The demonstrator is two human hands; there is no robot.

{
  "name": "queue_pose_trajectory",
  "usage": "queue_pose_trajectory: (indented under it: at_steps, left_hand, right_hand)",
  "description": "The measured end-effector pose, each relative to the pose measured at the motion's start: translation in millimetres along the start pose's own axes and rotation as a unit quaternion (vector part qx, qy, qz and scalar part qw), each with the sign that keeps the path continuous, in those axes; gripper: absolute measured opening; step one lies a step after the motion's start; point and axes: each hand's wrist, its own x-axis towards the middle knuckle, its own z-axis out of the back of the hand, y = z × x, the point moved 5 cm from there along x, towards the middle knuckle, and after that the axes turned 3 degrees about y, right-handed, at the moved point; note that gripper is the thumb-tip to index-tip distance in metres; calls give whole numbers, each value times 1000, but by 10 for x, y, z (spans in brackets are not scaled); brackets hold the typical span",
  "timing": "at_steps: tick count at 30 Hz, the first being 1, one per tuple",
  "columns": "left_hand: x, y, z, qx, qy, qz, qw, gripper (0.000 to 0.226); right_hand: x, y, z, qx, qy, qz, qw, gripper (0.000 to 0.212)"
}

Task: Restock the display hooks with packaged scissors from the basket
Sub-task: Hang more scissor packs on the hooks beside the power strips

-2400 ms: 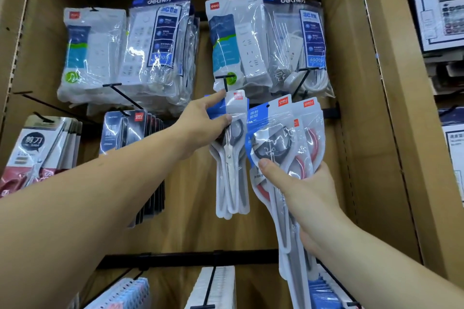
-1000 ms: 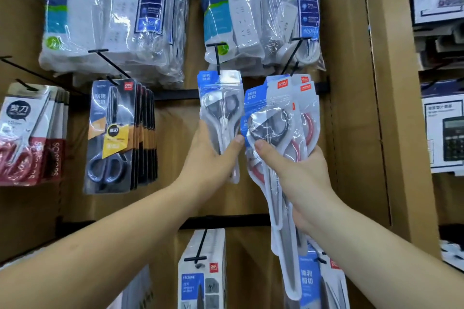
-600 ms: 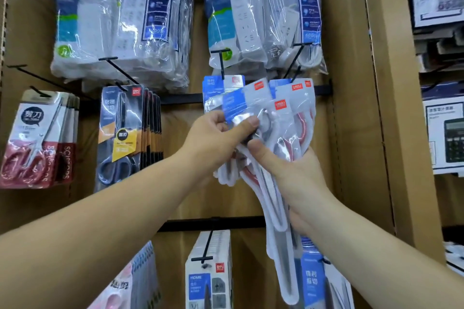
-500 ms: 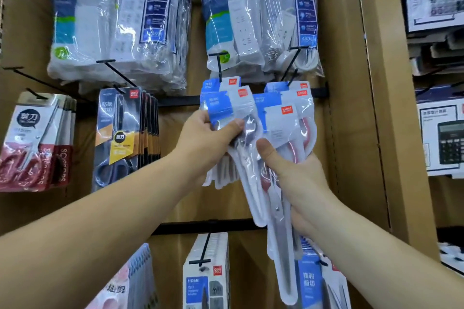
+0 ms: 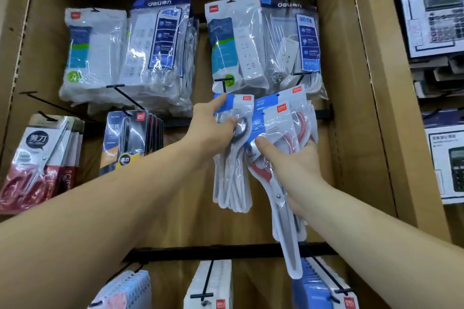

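Note:
My left hand (image 5: pixel 213 128) pinches a clear pack of grey-handled scissors (image 5: pixel 237 118) with a blue header, holding its top at the black display hook (image 5: pixel 224 84) in the middle of the wooden panel. Several like packs (image 5: pixel 232 183) hang below it. My right hand (image 5: pixel 288 165) grips a fanned bundle of packaged scissors (image 5: pixel 281 120), some with red handles, just right of the hook; their long tips (image 5: pixel 291 246) hang down past my wrist. The basket is out of view.
Bagged power strips (image 5: pixel 251 45) hang above the hook and at upper left (image 5: pixel 125 52). Black-carded scissors (image 5: pixel 130 138) and red-carded scissors (image 5: pixel 40 158) hang left. Bare hooks (image 5: pixel 118 93) jut out at left. More packs sit below a black rail (image 5: pixel 226 251). Calculator boxes (image 5: pixel 431 12) stand at right.
My left hand pulled one scissor pack out of the bundle in my right hand and raised it to the hook. The view tilted upward.

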Motion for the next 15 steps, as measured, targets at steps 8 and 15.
queue_pose_trajectory:
  at_steps: [8,15]
  left_hand:
    - [111,288,125,64,19,34,997,67]
    - [29,296,188,181,8,53,982,73]
  right_hand:
    - [17,-111,20,-2,21,-8,1000,113]
    - [-40,-154,138,12,9,-18,1000,82]
